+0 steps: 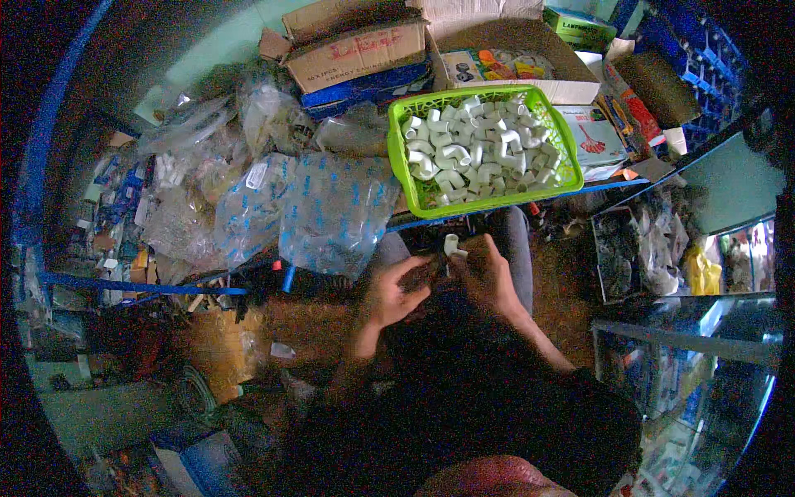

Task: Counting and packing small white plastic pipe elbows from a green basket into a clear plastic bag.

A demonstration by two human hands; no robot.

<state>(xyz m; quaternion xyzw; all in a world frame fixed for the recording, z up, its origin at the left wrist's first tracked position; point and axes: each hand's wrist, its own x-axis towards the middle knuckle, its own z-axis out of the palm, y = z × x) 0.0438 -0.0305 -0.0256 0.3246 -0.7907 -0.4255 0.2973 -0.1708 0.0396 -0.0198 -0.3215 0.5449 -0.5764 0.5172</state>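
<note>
My right hand (490, 273) holds a white plastic pipe elbow (452, 244) between thumb and fingers, above my lap. To its left is my left hand (397, 292), slightly blurred, its thumb and fingers curved apart with no object visible between them. Just beyond both hands, a bright green plastic basket (407, 189) rests on the table near its front edge. White pipe elbows (478, 149) like the held one are heaped inside it.
Clear plastic bags (335, 205) with blue print cover the table's left side and hang over its edge. Cardboard boxes (360, 56) stand behind the basket. An open carton (577, 93) holds small packets. Glass display cases (683, 373) flank me on the right.
</note>
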